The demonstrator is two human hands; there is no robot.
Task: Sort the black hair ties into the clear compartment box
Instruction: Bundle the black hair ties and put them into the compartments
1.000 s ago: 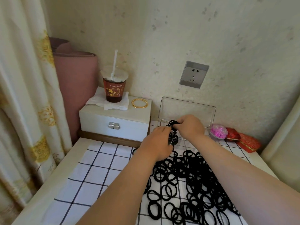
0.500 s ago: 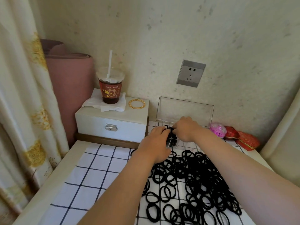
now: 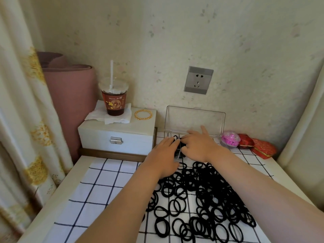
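Observation:
A big heap of black hair ties [image 3: 206,195] lies on the white checked cloth in front of me. Behind it stands the clear compartment box [image 3: 195,120], its lid raised against the wall. My left hand [image 3: 164,155] and my right hand [image 3: 199,144] are side by side over the box's left compartments, fingers stretched flat and pressing down on a bunch of hair ties [image 3: 178,142] inside. The hands hide most of the box's bottom.
A white drawer box [image 3: 115,137] at the back left carries a drink cup with a straw [image 3: 114,100], a napkin and a gold bangle [image 3: 143,114]. A pink ball [image 3: 230,138] and red cases [image 3: 259,148] sit at the back right. A curtain hangs at the left.
My right hand has come down from holding a bunch of ties above the box and now lies flat over it. The left hand moved forward beside it.

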